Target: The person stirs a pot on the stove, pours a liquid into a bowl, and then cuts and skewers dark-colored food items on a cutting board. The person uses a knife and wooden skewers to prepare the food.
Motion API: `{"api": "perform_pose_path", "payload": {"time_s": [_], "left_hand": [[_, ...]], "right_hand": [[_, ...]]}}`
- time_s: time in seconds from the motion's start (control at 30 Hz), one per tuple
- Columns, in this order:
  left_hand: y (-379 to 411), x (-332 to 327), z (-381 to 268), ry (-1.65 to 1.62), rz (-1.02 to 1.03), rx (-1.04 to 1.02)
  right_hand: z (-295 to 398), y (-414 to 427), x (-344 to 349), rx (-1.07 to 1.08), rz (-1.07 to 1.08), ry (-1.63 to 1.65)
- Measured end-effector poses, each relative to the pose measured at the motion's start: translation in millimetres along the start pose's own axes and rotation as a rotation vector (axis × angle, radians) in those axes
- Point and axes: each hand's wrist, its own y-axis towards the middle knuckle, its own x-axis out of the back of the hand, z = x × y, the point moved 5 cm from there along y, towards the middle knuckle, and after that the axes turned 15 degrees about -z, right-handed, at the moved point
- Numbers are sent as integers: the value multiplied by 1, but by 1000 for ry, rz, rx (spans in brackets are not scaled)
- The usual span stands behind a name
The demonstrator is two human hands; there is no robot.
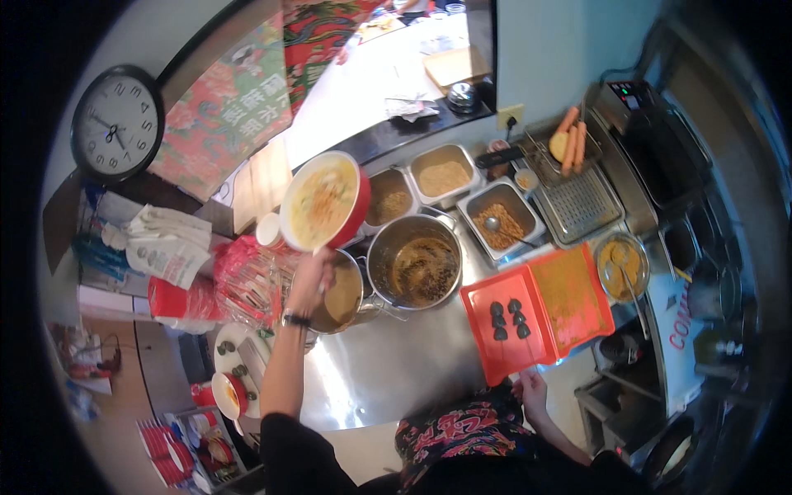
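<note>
My left hand [314,278], with a dark band on its wrist, holds up a red-and-white paper bowl [325,201] of pale soup, with a white spoon handle at its near edge. The bowl is over the back left of the counter, beside a pot of brown liquid [344,291]. A larger steel pot with dark broth [424,263] stands to its right. My right hand [531,391] is at the near edge of a red-orange tray [507,315], fingers at a thin skewer stick. Two skewers of dark balls [515,312] lie on that tray. A second tray [569,294] beside it is coated with brown powder.
Steel pans of crumbs [442,176] and brown bits [502,224] line the back. Sausages [574,145] rest on a rack by a fryer [656,148]. Bagged chopsticks [250,284], a cutting board [232,346] and another bowl [228,396] are at left. A glass bowl [622,266] stands at right.
</note>
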Motion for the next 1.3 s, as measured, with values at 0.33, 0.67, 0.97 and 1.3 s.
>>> {"api": "perform_pose_path", "payload": {"time_s": [0.33,0.67,0.97,1.3], "left_hand": [[222,-71,-73,-24,-85,-51],[315,-103,-113,-75,-59,-40],[340,-107,-110,-43,-2,-153],[-16,43,-87,27,-539,-1226]], "right_hand": [[-6,33,-3,-69,-97,55],[-11,46,-26,-178,-142,3],[-10,39,-37,-215,-141,-21],[-28,0,-70,13,279,-142]]}}
